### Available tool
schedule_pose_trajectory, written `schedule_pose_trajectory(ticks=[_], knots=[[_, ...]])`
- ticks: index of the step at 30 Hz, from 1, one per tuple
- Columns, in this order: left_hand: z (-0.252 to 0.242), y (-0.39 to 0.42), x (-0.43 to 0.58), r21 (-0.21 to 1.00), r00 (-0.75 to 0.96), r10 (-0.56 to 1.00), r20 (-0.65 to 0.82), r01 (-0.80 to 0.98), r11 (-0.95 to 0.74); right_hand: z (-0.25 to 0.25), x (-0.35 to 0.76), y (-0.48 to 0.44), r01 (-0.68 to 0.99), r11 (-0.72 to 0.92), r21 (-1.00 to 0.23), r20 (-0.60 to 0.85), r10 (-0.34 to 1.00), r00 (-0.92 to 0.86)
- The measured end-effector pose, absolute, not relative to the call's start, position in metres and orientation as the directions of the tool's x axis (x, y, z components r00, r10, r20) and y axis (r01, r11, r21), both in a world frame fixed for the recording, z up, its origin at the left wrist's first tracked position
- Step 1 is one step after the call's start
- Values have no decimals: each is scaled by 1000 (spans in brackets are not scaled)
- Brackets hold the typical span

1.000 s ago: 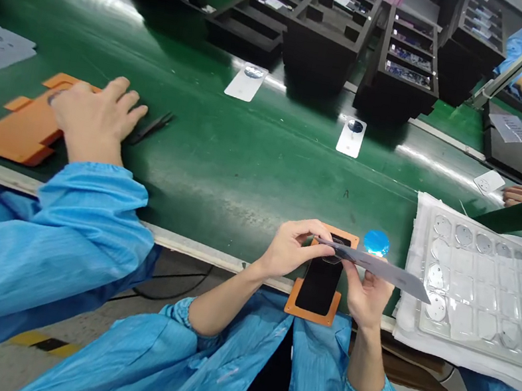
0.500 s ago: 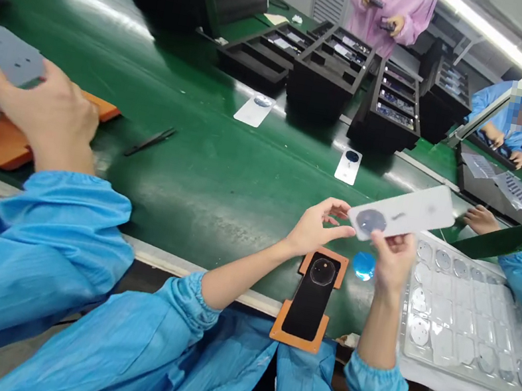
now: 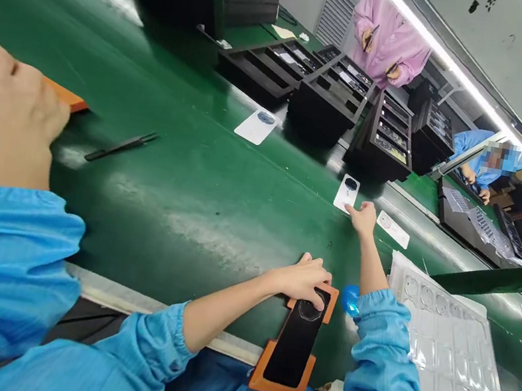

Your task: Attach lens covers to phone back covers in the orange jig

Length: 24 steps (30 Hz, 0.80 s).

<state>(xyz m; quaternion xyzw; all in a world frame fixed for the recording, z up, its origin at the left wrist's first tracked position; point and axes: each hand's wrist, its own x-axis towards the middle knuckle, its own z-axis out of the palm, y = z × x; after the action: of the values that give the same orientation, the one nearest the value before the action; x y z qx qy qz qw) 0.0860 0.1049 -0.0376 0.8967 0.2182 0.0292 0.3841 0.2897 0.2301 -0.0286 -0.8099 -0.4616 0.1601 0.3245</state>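
Observation:
My left hand (image 3: pixel 301 278) is closed over the top end of an orange holder (image 3: pixel 278 389). Its thumb rests near the round camera area of the black phone-shaped panel (image 3: pixel 294 350) lying in that holder. My right hand (image 3: pixel 362 220) stretches forward over the green bench, thumb and forefinger apart. The thumb touches the lower corner of a white card (image 3: pixel 343 200) that bears a dark disc. Just right of this hand lies another white card (image 3: pixel 393 230) with a pale round mark. Under my right sleeve, partly hidden, is a shiny blue round film (image 3: pixel 350 299).
A clear plastic tray (image 3: pixel 456 365) with round recesses stands at right. Black tweezers (image 3: pixel 121 146) and another white card (image 3: pixel 256 126) lie on the bench. Black trays (image 3: pixel 330 103) line the back. A co-worker's hand (image 3: pixel 8 110) is at left; other people sit across and at right.
The white card has left my right hand, which moved forward to the bench card. My left hand came down and back onto the orange holder. The co-worker's hand at left shifted left.

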Motion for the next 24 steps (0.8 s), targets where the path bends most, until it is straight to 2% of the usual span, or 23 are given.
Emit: schedule_pose_trajectory(ticks=[3,8,12,14,17,20,22,23,24], knots=[[-41,109,86,713,900,426,-89,356,-603,-28,268,267,677,-464,-572,-42,840,541],[-48,110,86,741,887,461,-30,329,-585,-25,260,297,632,-632,-449,-153,751,642],[-51,119,85,833,813,579,64,276,-480,-19,272,296,626,-656,-422,-160,734,661],[-52,126,83,860,705,693,152,252,-445,-8,277,291,660,-622,-422,-130,762,634],[-51,137,76,827,422,854,304,329,-457,18,282,276,774,-468,-426,-34,863,503],[-43,143,66,728,188,871,454,485,-484,47,281,240,880,-229,-416,73,956,283],[-37,144,61,657,147,842,519,562,-503,62,279,196,920,-48,-390,120,987,103],[-34,142,60,624,180,826,534,576,-529,67,277,169,928,55,-368,139,990,-4],[-32,140,59,598,250,807,534,564,-570,70,274,139,923,244,-299,182,964,-196]])
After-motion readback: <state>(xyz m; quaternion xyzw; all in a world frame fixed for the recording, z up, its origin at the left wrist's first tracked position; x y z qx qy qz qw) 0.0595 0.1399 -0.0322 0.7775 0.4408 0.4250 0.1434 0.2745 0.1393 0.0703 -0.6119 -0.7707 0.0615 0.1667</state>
